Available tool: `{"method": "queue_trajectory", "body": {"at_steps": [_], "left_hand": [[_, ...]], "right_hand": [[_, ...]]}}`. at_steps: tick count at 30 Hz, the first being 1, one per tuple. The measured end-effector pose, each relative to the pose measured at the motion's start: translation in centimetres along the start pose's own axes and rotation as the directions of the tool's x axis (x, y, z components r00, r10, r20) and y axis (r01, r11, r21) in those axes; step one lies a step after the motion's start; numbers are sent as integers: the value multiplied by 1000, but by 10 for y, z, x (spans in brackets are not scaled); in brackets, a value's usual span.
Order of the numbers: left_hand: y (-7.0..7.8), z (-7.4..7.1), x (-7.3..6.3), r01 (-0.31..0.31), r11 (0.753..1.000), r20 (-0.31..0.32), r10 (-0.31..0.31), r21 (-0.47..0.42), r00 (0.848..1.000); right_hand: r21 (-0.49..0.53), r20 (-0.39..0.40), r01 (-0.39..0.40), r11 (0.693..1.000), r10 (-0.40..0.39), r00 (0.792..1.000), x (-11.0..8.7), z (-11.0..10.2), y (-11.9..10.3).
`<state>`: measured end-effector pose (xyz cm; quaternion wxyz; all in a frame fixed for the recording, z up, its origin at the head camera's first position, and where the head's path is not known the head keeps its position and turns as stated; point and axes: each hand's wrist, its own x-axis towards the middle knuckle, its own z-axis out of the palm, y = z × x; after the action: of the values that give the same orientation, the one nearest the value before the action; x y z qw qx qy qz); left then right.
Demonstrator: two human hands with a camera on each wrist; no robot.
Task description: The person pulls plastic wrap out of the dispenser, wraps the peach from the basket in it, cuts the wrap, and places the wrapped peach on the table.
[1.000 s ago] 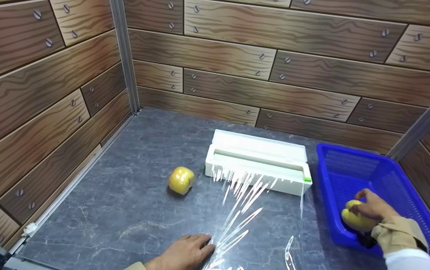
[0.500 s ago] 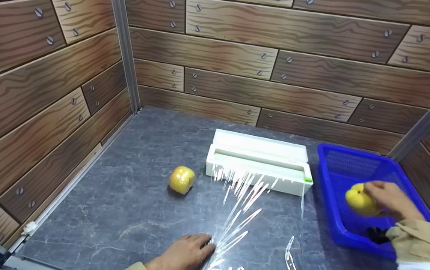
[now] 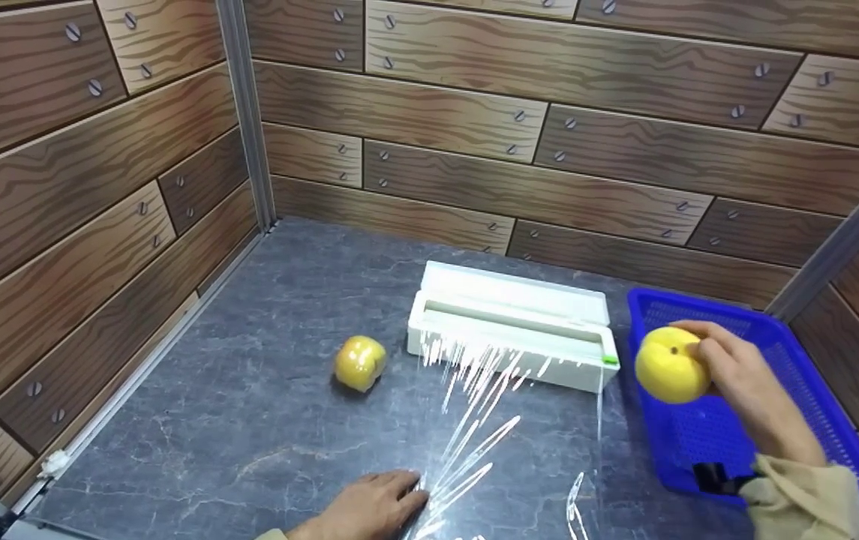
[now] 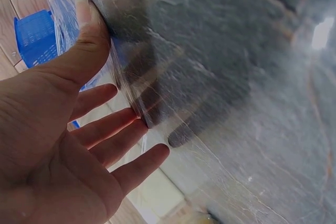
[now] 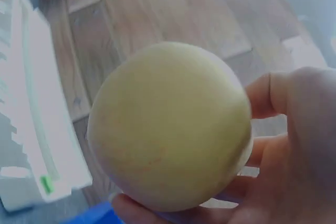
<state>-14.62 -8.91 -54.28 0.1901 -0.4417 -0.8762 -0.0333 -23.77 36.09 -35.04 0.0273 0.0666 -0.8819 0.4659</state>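
My right hand (image 3: 744,382) holds a yellow apple (image 3: 673,365) up over the left side of the blue basket (image 3: 725,442); its fingers curl round the fruit in the right wrist view. At the front of the table, my left hand (image 3: 369,504) rests with fairly straight fingers on the edge of a sheet of clear cling film (image 3: 467,450). That sheet runs from the open white cling film box (image 3: 508,356) toward me, creased and shiny. Left of the box sits another yellow apple (image 3: 359,363), glossy all over.
Wood-patterned walls (image 3: 459,142) enclose the dark marbled table (image 3: 196,420) at the back and sides. The basket stands near the right wall, just right of the film box. A black strap-like piece (image 3: 714,478) shows by the right sleeve.
My right hand has lifted the yellow apple out of the basket and brought it up and leftward to the basket's left rim. The left hand stays put on the film.
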Motion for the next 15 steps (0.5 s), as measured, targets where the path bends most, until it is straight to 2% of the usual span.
{"method": "queue_trajectory", "body": {"at_steps": [6,10,15], "left_hand": [[1,-1,0,12,1000,4,-12,-16,1000],[1,-1,-1,15,1000,4,-15,-8,1000],[2,1,-1,15,1000,-1,-15,-3,1000]], "right_hand": [[-79,9,42,996,-41,999,-16,23,-15],[-77,33,45,996,-43,999,-23,38,-19],[-65,104,45,997,-38,994,-37,63,-25]]}}
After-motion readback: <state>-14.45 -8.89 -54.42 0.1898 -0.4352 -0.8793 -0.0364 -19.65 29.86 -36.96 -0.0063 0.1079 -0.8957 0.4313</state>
